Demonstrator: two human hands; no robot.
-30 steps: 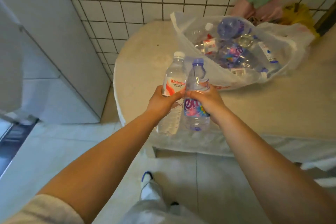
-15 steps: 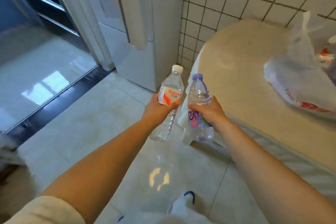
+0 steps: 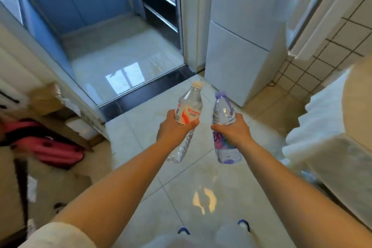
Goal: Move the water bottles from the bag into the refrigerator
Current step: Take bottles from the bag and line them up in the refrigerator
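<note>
Since half a second back my view has swung off the worktop [image 3: 356, 94] and its bag, which is now out of frame, and onto the fridge [image 3: 239, 50], which stands ahead and a little right of my hands.

My left hand [image 3: 174, 130] has its fingers [image 3: 194, 123] clamped round the label of the white-capped bottle [image 3: 188, 115]; my right hand [image 3: 233, 133] is wrapped the same way round the middle of the purple-capped bottle [image 3: 223, 125]. Both bottles hang in the air over the floor [image 3: 141, 119], near each other but apart. Their long axes run cap-forward, the caps tilted away from me toward the fridge, the bases toward my body.

What the next move turns on, I judge: the fridge lies beyond and right of both caps, so the right hand is the nearer one. A pale panel juts out right of the fridge; it may be an open door, but I cannot tell. If the doors are shut, both hands are full, and one bottle must be tucked away or doubled up first.
</note>
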